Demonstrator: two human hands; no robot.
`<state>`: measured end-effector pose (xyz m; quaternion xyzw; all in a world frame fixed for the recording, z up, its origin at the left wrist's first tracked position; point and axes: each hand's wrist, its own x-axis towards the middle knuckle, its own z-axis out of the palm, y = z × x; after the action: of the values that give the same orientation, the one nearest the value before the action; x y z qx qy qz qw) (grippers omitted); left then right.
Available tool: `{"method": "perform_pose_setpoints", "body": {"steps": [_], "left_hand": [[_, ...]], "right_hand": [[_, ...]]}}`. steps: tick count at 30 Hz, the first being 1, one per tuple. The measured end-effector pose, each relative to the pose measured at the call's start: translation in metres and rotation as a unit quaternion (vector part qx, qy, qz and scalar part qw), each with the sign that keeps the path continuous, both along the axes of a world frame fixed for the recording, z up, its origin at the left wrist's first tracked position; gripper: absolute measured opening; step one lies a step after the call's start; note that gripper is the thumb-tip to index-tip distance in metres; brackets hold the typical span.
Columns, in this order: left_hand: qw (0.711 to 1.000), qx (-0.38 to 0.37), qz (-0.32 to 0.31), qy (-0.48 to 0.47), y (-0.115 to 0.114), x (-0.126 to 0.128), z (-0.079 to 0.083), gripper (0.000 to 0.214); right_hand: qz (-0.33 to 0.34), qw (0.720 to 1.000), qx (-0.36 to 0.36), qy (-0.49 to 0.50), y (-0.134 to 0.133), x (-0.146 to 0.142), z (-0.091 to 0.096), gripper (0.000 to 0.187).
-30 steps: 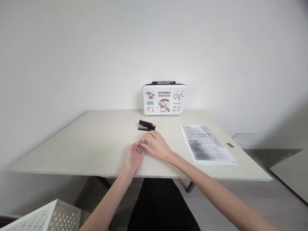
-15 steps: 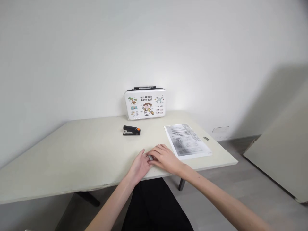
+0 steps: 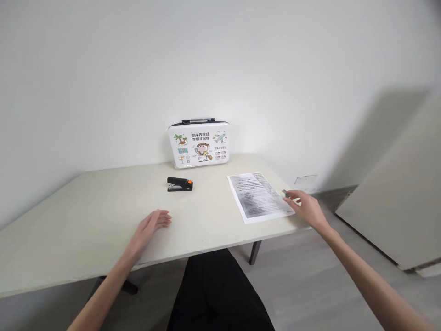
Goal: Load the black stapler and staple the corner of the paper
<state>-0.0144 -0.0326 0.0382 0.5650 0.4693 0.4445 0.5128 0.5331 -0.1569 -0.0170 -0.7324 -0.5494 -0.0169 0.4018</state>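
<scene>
My left hand (image 3: 151,225) rests on the pale table (image 3: 86,220) near its front edge, palm turned up, fingers loosely apart and nothing in it. My right hand (image 3: 305,206) reaches to the table's right edge, just beyond the printed sheet (image 3: 257,195). Its fingers are drawn together at a small grey staple strip (image 3: 284,191), and the hand is slightly blurred. A black stapler (image 3: 179,184) with an orange tip lies further back, between my hands and out of reach of both.
A white cartoon-printed case (image 3: 199,144) with a black handle stands against the wall at the back of the table. A pale panel (image 3: 396,202) leans at the right, on the grey floor. My dark trousers show below the table edge.
The staple strip went from my left palm into my right fingers. My right hand then swung right, past the sheet to the table's edge. My left hand drew back to the left, and the view turned right.
</scene>
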Motion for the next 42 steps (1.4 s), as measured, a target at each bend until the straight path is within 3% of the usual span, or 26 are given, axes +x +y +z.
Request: {"method": "perform_pose_setpoints", "body": {"steps": [4, 8, 20, 26, 29, 34, 38, 42], "left_hand": [[0.999, 0.033, 0.01, 0.011, -0.001, -0.013, -0.002, 0.055], [0.997, 0.062, 0.006, 0.041, -0.007, -0.006, -0.001, 0.056], [0.996, 0.083, 0.011, 0.042, -0.014, -0.004, 0.0, 0.057], [0.993, 0.096, 0.005, 0.075, -0.013, -0.008, -0.008, 0.058], [0.991, 0.099, -0.007, 0.086, -0.013, -0.011, -0.011, 0.056], [0.986, 0.115, -0.034, 0.119, -0.015, -0.012, -0.013, 0.052], [0.979, 0.132, -0.049, 0.145, -0.016, -0.014, -0.015, 0.049], [0.978, 0.137, -0.046, 0.148, -0.017, -0.015, -0.015, 0.048]], "right_hand": [[-0.055, 0.998, -0.018, 0.01, 0.004, 0.025, -0.027, 0.045], [-0.082, 0.996, -0.027, -0.007, 0.015, 0.032, -0.037, 0.042], [-0.089, 0.996, 0.007, -0.023, 0.008, 0.029, -0.041, 0.046], [-0.085, 0.994, 0.021, -0.072, 0.005, 0.024, -0.041, 0.046], [-0.075, 0.995, 0.045, -0.041, 0.002, 0.024, -0.039, 0.045], [-0.124, 0.989, 0.082, 0.008, 0.009, 0.027, -0.029, 0.046], [-0.019, 0.999, 0.046, -0.02, 0.039, 0.012, -0.015, 0.045], [0.112, 0.988, -0.043, -0.096, 0.066, -0.02, -0.014, 0.059]]}}
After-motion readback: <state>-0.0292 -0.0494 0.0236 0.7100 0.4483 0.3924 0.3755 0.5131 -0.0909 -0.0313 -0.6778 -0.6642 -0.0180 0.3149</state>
